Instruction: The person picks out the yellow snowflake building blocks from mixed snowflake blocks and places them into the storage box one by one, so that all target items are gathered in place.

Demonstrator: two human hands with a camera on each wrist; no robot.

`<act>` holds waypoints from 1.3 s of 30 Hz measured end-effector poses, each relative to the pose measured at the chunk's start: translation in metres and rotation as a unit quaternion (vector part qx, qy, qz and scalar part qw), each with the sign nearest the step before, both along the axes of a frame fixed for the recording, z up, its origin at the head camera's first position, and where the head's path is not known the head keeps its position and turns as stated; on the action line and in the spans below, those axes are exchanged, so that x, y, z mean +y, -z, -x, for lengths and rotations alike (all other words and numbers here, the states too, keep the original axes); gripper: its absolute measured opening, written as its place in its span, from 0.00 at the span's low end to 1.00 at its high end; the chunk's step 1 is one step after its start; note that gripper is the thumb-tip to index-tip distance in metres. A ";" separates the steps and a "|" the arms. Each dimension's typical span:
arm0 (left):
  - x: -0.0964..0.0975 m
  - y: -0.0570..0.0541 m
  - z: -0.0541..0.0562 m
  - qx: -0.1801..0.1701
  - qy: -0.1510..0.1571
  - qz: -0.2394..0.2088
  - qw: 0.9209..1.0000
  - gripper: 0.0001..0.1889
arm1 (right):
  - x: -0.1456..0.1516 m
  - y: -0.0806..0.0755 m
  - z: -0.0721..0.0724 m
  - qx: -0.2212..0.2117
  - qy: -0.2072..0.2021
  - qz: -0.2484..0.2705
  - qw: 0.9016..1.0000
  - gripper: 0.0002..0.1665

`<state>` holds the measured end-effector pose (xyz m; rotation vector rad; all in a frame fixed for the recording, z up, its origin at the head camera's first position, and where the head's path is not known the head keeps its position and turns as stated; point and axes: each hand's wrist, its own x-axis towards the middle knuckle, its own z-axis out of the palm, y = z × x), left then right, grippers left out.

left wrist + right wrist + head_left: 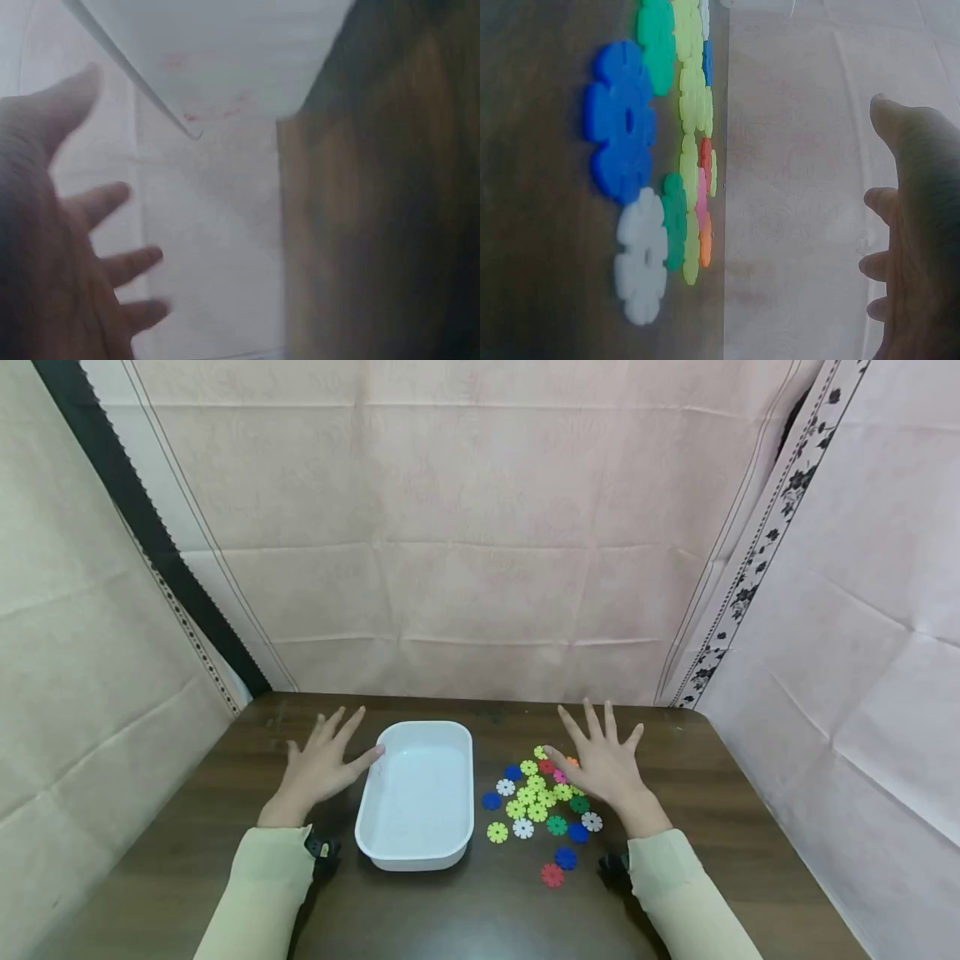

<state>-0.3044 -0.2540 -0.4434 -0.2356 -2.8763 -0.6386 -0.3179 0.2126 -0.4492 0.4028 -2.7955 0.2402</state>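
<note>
A white plastic tray point(415, 793) sits on the dark wooden table. My left hand point(318, 768) is spread at its left side, the thumb by the rim; whether it touches cannot be told. In the left wrist view the left hand point(67, 247) shows spread fingers beside the tray's wall point(225, 52). Flower-shaped plastic discs in yellow-green, blue, white, green, red, pink and orange lie loosely grouped right of the tray, among them a blue disc point(621, 120) and a white disc point(641, 259). My right hand point(606, 764) hovers with fingers spread over the group's right edge, holding nothing.
A red disc point(552, 875) and a blue disc point(566, 858) lie nearer the front than the others. Pale cloth point(480, 568) hangs behind the table's back edge and along both sides. Each wrist wears a dark strapped device point(322, 847).
</note>
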 end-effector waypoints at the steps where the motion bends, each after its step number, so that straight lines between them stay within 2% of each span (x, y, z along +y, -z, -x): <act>1: 0.001 0.003 0.000 -0.020 0.018 -0.058 0.998 0.45 | 0.000 0.000 -0.001 -0.007 -0.003 0.006 1.000 0.50; 2: 0.001 0.007 0.001 -0.040 0.038 -0.120 0.991 0.43 | 0.000 0.000 -0.001 -0.019 -0.007 0.013 1.000 0.49; 3: 0.001 0.012 0.003 -0.062 0.056 -0.182 0.980 0.42 | 0.001 0.000 -0.001 -0.031 -0.012 0.022 0.999 0.48; 6: 0.002 0.029 0.010 -0.113 0.090 -0.332 0.932 0.39 | 0.000 -0.001 0.009 -0.085 -0.041 0.056 0.994 0.40; 9: 0.003 0.045 0.016 -0.145 0.102 -0.421 0.890 0.37 | -0.002 0.003 0.029 -0.154 -0.078 0.083 0.981 0.31; 11: 0.004 0.049 0.018 -0.151 0.107 -0.462 0.867 0.36 | -0.005 0.005 0.043 -0.191 -0.096 0.090 0.973 0.28; 12: 0.004 0.051 0.018 -0.151 0.110 -0.476 0.859 0.35 | -0.006 0.006 0.049 -0.206 -0.101 0.092 0.969 0.27; 15: 0.006 0.054 0.018 -0.146 0.116 -0.489 0.852 0.32 | -0.010 0.008 0.062 -0.227 -0.095 0.092 0.965 0.26; 22: 0.012 0.057 0.017 -0.125 0.104 -0.509 0.846 0.28 | -0.020 0.010 0.074 -0.221 -0.065 0.064 0.971 0.26; 25: 0.014 0.058 0.017 -0.124 0.096 -0.512 0.845 0.26 | -0.023 0.011 0.075 -0.226 -0.051 0.054 0.971 0.23; 30: 0.017 0.057 0.015 -0.114 0.101 -0.516 0.843 0.27 | -0.023 0.011 0.076 -0.250 -0.037 0.080 0.964 0.16; 36: 0.017 0.055 0.014 -0.116 0.103 -0.515 0.843 0.27 | -0.023 0.016 0.078 -0.228 0.003 0.060 0.972 0.21; 39: 0.015 0.056 0.013 -0.121 0.092 -0.515 0.843 0.26 | -0.028 0.017 0.078 -0.239 0.020 0.062 0.969 0.24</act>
